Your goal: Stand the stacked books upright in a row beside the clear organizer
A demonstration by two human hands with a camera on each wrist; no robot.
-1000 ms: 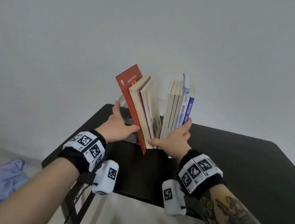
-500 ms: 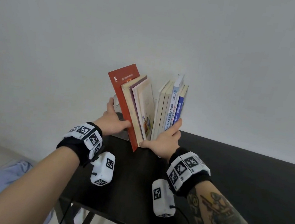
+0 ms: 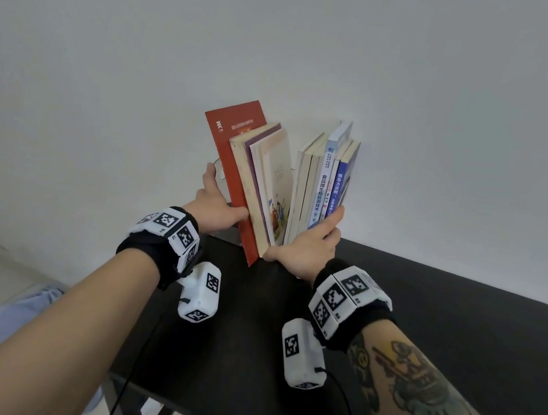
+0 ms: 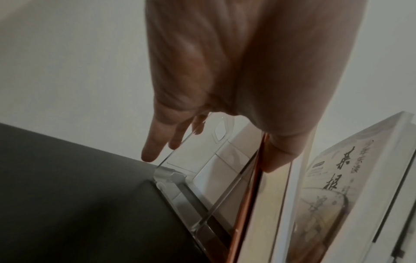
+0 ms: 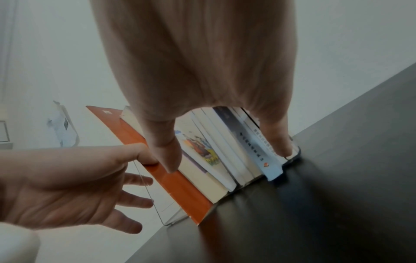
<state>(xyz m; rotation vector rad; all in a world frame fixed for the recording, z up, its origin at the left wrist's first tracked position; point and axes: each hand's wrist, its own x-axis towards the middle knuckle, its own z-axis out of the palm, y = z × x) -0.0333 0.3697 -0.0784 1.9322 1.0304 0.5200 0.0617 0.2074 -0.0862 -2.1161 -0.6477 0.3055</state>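
Observation:
Several books stand at the back of the black table. A red book and the beige ones next to it lean left against the clear organizer. To their right an upright group ends in a blue book. My left hand lies with straight fingers behind the organizer's panel, its thumb on the red book's edge. My right hand spans the books' lower front. Its thumb rests on a beige book, and its straight fingers press the blue book's outer side.
The organizer stands close to the table's left edge, with a white wall right behind the books. A pale blue cloth lies on the floor at lower left. Bare black tabletop stretches to the right of the row and in front of it.
Both hands stay on the books and the organizer. The right-hand group's tops have tipped slightly to the right, widening the gap. The view has shifted with my head.

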